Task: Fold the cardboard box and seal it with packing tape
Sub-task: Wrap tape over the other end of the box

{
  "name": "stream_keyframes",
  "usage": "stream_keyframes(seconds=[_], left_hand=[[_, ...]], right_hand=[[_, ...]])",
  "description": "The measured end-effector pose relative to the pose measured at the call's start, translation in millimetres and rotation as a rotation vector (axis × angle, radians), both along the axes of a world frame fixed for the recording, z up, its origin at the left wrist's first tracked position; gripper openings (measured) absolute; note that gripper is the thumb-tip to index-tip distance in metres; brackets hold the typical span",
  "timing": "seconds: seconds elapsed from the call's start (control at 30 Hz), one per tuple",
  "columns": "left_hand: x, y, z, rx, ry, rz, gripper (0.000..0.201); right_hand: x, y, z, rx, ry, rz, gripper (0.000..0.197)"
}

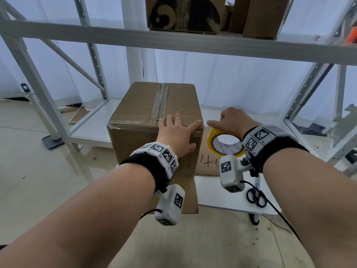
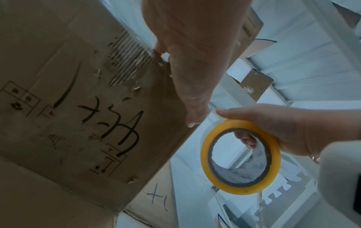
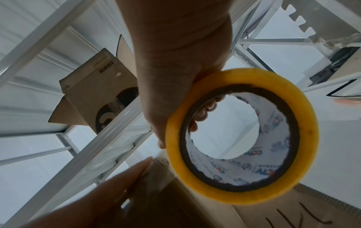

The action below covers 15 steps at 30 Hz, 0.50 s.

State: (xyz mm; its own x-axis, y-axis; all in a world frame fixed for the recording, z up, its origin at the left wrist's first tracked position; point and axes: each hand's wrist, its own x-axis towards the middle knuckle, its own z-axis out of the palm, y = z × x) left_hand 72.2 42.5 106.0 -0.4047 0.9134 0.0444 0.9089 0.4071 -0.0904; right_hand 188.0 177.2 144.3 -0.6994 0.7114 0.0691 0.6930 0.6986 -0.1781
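A brown cardboard box (image 1: pixel 146 113) stands closed, with clear tape along its top seam and across its near top edge. My left hand (image 1: pixel 177 130) lies flat over the near right top corner, fingers straight on the tape and thumb on the front face. My right hand (image 1: pixel 229 120) grips a yellow tape roll (image 1: pixel 209 139) just right of that corner, fingers through the core. A short clear strip runs from roll to box. The left wrist view shows the box (image 2: pixel 78 108), left hand (image 2: pixel 191 46), roll (image 2: pixel 240 124) and right hand (image 2: pixel 283 123). The right wrist view shows the roll (image 3: pixel 304 123) in my right hand (image 3: pixel 175 61).
Black scissors (image 1: pixel 257 196) lie on a low white table (image 1: pixel 212 194) at the right. A flat cardboard piece (image 1: pixel 208 163) with writing leans behind the roll. A grey metal shelf (image 1: pixel 173 41) above carries more boxes (image 1: pixel 183 14). Cardboard sheets (image 1: pixel 212 238) cover the floor in front.
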Motion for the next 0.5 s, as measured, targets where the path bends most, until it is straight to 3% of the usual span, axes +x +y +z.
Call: stream_keyframes(seconds=[0.23, 0.5], left_hand=[[-29.3, -11.6, 0.2, 0.037, 0.043, -0.125, 0.065], [-51.6, -10.1, -1.3, 0.034, 0.085, -0.182, 0.061]], right_hand=[[4.3, -6.6, -0.1, -0.154, 0.254, -0.02, 0.038], [-2.4, -5.2, -21.9, -0.143, 0.258, -0.027, 0.035]])
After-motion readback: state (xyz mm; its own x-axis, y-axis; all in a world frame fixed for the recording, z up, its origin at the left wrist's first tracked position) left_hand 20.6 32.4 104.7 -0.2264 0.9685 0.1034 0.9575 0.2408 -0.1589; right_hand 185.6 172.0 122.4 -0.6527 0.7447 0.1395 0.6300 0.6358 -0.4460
